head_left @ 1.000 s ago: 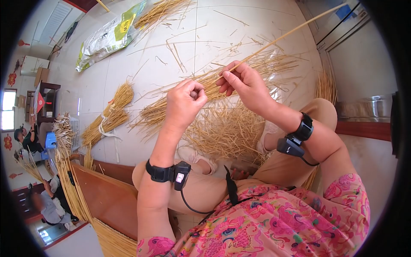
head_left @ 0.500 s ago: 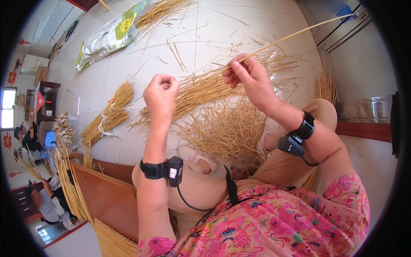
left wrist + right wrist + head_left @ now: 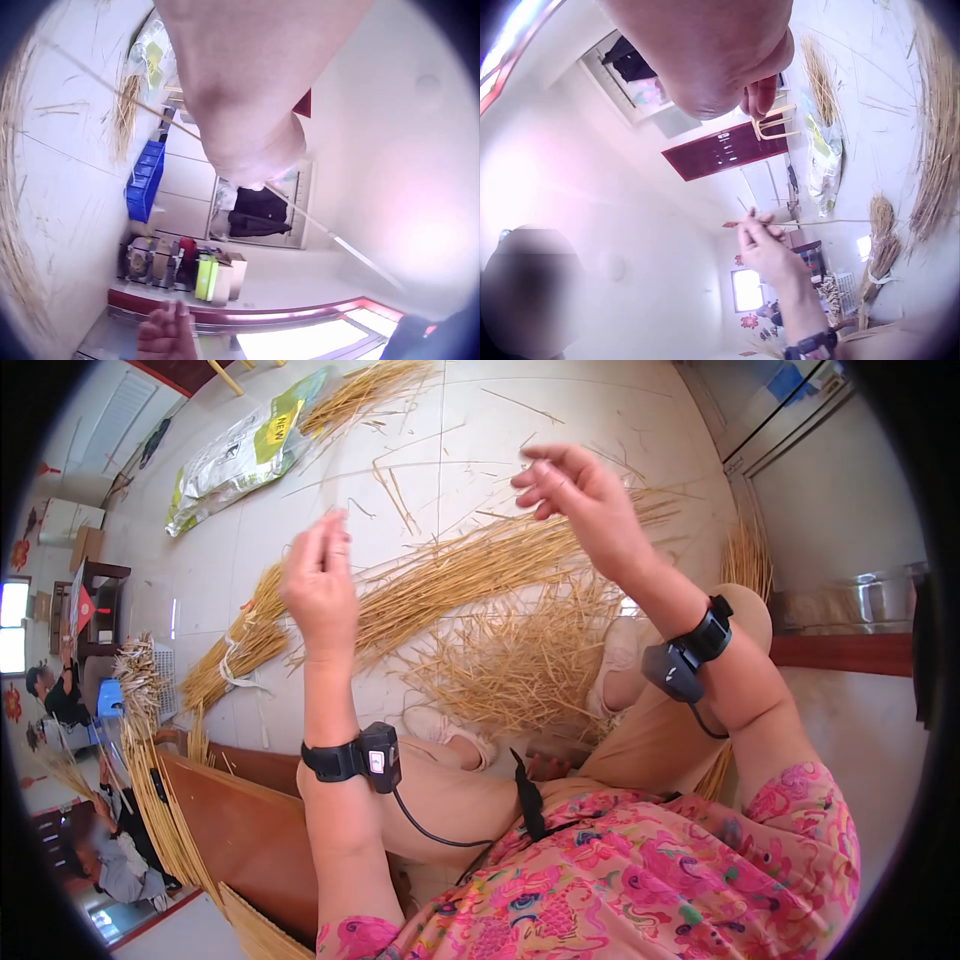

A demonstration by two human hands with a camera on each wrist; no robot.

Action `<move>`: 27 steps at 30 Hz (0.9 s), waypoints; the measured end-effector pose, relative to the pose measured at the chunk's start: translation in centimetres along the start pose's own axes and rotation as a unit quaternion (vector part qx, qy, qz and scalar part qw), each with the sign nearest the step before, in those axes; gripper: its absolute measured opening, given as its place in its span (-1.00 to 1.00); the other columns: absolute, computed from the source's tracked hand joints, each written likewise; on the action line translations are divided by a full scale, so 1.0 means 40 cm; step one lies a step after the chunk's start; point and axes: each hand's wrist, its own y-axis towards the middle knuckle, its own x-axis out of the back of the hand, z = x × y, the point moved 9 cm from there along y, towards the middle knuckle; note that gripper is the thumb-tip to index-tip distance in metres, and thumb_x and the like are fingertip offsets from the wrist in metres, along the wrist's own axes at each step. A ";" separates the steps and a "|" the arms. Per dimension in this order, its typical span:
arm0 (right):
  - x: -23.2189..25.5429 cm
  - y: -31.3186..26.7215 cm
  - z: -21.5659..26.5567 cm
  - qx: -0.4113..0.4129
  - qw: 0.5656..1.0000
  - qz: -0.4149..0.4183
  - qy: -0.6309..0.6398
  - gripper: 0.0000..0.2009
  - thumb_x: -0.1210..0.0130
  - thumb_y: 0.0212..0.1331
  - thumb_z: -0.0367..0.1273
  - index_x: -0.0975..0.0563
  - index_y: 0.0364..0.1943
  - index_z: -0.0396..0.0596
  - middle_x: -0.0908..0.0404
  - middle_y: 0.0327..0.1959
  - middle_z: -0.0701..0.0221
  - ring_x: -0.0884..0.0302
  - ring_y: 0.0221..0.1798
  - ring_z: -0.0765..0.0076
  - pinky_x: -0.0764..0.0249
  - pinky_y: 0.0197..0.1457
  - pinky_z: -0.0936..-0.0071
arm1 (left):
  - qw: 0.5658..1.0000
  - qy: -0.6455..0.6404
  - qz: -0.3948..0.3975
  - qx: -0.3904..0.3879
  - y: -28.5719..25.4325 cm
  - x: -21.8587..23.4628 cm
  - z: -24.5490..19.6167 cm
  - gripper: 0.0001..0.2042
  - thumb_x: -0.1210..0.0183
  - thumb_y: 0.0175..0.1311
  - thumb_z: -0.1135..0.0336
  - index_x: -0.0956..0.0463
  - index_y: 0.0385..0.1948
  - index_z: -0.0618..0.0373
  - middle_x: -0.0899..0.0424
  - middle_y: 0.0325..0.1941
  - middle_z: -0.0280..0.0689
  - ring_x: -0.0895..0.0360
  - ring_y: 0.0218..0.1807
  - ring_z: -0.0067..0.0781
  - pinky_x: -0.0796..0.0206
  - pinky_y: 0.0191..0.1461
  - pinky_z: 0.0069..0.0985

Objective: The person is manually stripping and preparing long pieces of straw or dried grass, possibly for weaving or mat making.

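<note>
- Head view: here's the left hand point(image 3: 322, 575) up on the left, blurred, thumb and fingertips drawn together; over on the right, the right hand point(image 3: 590, 505) hangs loose, fingers a little bent, nothing visible in them. Both hang above a long spread of straw point(image 3: 460, 575), with a scrap heap point(image 3: 525, 660) on its near side and a tied bundle point(image 3: 240, 640) at left.
- Left wrist view: and there's the stalk point(image 3: 150, 109), long and thin, running out on both sides of the left hand; the grip itself is hidden here, can't call it.
- Right wrist view: better angle, left thumb and fingers pinching that stalk in mid-air. My read: single-stalk handling. The next move seems to want a light left pinch, stalk unbent, right fingers ready to take it or another.
</note>
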 end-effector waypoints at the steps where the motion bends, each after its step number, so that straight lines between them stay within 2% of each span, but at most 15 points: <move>1: -0.016 -0.002 -0.024 -0.011 1.000 0.020 -0.019 -0.72 0.03 0.29 -0.35 -0.44 -0.04 -0.29 -0.60 -0.25 0.28 -0.55 -0.29 0.54 -0.47 -0.25 0.62 | 0.997 -0.052 -0.036 0.045 0.011 0.027 0.003 -0.80 0.03 0.37 0.32 -0.53 -0.15 0.18 -0.58 -0.48 -0.30 -0.33 -0.61 -0.68 -0.18 -0.53 -0.69; 4: -0.080 -0.034 -0.091 -0.085 0.984 0.096 -0.124 -0.72 0.00 0.28 -0.33 -0.46 -0.07 -0.28 -0.60 -0.24 0.29 -0.55 -0.30 0.52 -0.48 -0.26 0.58 | 0.959 -0.259 -0.076 0.088 0.040 0.084 0.017 -0.74 0.13 0.43 0.28 -0.46 -0.08 0.25 -0.58 -0.49 -0.27 -0.22 -0.68 -0.81 -0.03 -0.63 -0.80; 5: -0.105 -0.048 -0.109 -0.090 0.980 0.124 -0.131 -0.72 -0.01 0.27 -0.33 -0.47 -0.07 -0.28 -0.60 -0.24 0.30 -0.55 -0.30 0.52 -0.49 -0.26 0.56 | 0.946 -0.302 -0.067 0.095 0.048 0.085 0.023 -0.71 0.17 0.44 0.28 -0.39 -0.01 0.29 -0.57 -0.51 -0.23 -0.13 -0.72 -0.81 0.06 -0.67 -0.82; 8: -0.183 -0.102 -0.169 -0.086 0.966 0.201 -0.141 -0.72 0.00 0.27 -0.34 -0.46 -0.06 -0.27 -0.60 -0.27 0.33 -0.54 -0.32 0.54 -0.48 -0.29 0.57 | 0.902 -0.405 -0.027 0.149 0.039 0.036 0.062 -0.72 0.16 0.44 0.27 -0.40 -0.03 0.28 -0.56 -0.53 -0.25 -0.12 -0.72 -0.80 0.08 -0.68 -0.81; 10: -0.233 -0.145 -0.194 -0.062 0.958 0.244 -0.136 -0.72 0.05 0.30 -0.38 -0.43 0.01 -0.25 -0.58 -0.31 0.39 -0.53 -0.34 0.59 -0.44 -0.34 0.66 | 0.887 -0.422 -0.009 0.185 0.017 -0.012 0.066 -0.72 0.16 0.44 0.28 -0.40 -0.04 0.27 -0.55 -0.54 -0.25 -0.10 -0.72 -0.80 0.10 -0.68 -0.80; 12: -0.267 -0.181 -0.217 -0.100 0.934 0.306 -0.155 -0.75 0.05 0.30 -0.39 -0.46 -0.03 -0.24 -0.57 -0.35 0.40 -0.53 -0.38 0.59 -0.44 -0.37 0.66 | 0.882 -0.424 0.016 0.205 0.000 -0.053 0.069 -0.73 0.16 0.44 0.28 -0.41 -0.05 0.26 -0.54 -0.55 -0.26 -0.09 -0.73 -0.80 0.10 -0.69 -0.80; 13: -0.280 -0.197 -0.225 -0.119 0.920 0.336 -0.165 -0.77 0.06 0.30 -0.39 -0.47 -0.06 -0.23 -0.57 -0.38 0.41 -0.53 -0.40 0.60 -0.44 -0.38 0.66 | 0.888 -0.409 0.055 0.203 -0.001 -0.066 0.067 -0.71 0.15 0.43 0.27 -0.35 0.04 0.24 -0.58 -0.43 -0.20 -0.19 -0.69 -0.79 0.02 -0.65 -0.81; 16: -0.279 -0.198 -0.226 -0.165 0.929 0.307 -0.126 -0.81 0.08 0.31 -0.41 -0.48 -0.13 -0.23 -0.57 -0.42 0.42 -0.52 -0.47 0.61 -0.43 -0.44 0.65 | 0.894 -0.387 0.022 0.223 -0.010 -0.079 0.041 -0.64 0.13 0.43 0.25 -0.24 0.15 0.23 -0.59 -0.24 -0.13 -0.31 -0.61 -0.75 -0.09 -0.58 -0.81; 17: -0.277 -0.185 -0.229 -0.147 0.935 0.303 -0.108 -0.83 0.10 0.32 -0.41 -0.48 -0.17 -0.22 -0.57 -0.42 0.42 -0.53 -0.46 0.64 -0.42 -0.49 0.67 | 0.896 -0.382 0.062 0.216 -0.013 -0.087 0.049 -0.58 0.08 0.40 0.24 -0.15 0.22 0.22 -0.55 -0.08 -0.10 -0.40 -0.51 -0.70 -0.17 -0.50 -0.79; 20: -0.234 -0.119 -0.184 -0.129 0.965 0.222 -0.044 -0.82 0.10 0.30 -0.39 -0.49 -0.21 -0.22 -0.59 -0.44 0.41 -0.55 -0.52 0.59 -0.43 -0.53 0.64 | 0.920 -0.300 0.080 0.238 -0.030 -0.103 0.083 -0.56 0.02 0.36 0.25 -0.16 0.20 0.23 -0.55 -0.07 -0.13 -0.41 -0.49 -0.67 -0.19 -0.48 -0.76; 21: -0.202 -0.086 -0.144 -0.112 0.975 0.181 -0.062 -0.81 0.10 0.31 -0.38 -0.50 -0.19 -0.21 -0.60 -0.41 0.40 -0.54 -0.52 0.62 -0.41 -0.54 0.66 | 0.916 -0.286 0.092 0.267 -0.042 -0.112 0.107 -0.53 -0.04 0.31 0.25 -0.17 0.19 0.22 -0.54 -0.05 -0.16 -0.43 -0.43 -0.64 -0.23 -0.43 -0.71; 23: -0.093 -0.020 0.008 -0.025 0.994 0.077 -0.080 -0.81 0.10 0.32 -0.39 -0.50 -0.17 -0.21 -0.61 -0.40 0.38 -0.53 -0.53 0.61 -0.41 -0.53 0.67 | 0.925 -0.232 0.105 0.282 -0.065 -0.124 0.155 -0.52 -0.06 0.29 0.25 -0.17 0.20 0.21 -0.49 0.02 -0.13 -0.45 -0.39 -0.61 -0.25 -0.38 -0.68; 25: 0.077 0.009 0.208 0.147 0.979 -0.045 -0.137 -0.81 0.09 0.31 -0.38 -0.50 -0.16 -0.17 -0.62 -0.44 0.40 -0.53 -0.51 0.60 -0.41 -0.48 0.65 | 0.934 -0.197 0.109 0.278 -0.071 -0.132 0.174 -0.50 -0.07 0.27 0.25 -0.16 0.21 0.18 -0.44 0.08 -0.10 -0.46 -0.35 -0.58 -0.28 -0.34 -0.65; 26: 0.175 -0.009 0.300 0.237 0.954 -0.109 -0.146 -0.81 0.08 0.30 -0.36 -0.50 -0.16 -0.14 -0.62 -0.46 0.39 -0.54 -0.51 0.58 -0.42 -0.46 0.60 | 0.940 -0.180 0.110 0.269 -0.075 -0.130 0.178 -0.49 -0.08 0.26 0.25 -0.16 0.21 0.16 -0.40 0.12 -0.08 -0.46 -0.32 -0.56 -0.29 -0.32 -0.64; 27: 0.287 -0.034 0.376 0.237 0.939 -0.177 -0.177 -0.81 0.03 0.29 -0.36 -0.46 -0.09 -0.11 -0.57 -0.27 0.35 -0.53 -0.25 0.49 -0.43 -0.19 0.63 | 0.945 -0.166 0.114 0.257 -0.077 -0.133 0.182 -0.49 -0.09 0.25 0.25 -0.16 0.22 0.15 -0.37 0.15 -0.07 -0.47 -0.30 -0.55 -0.30 -0.31 -0.62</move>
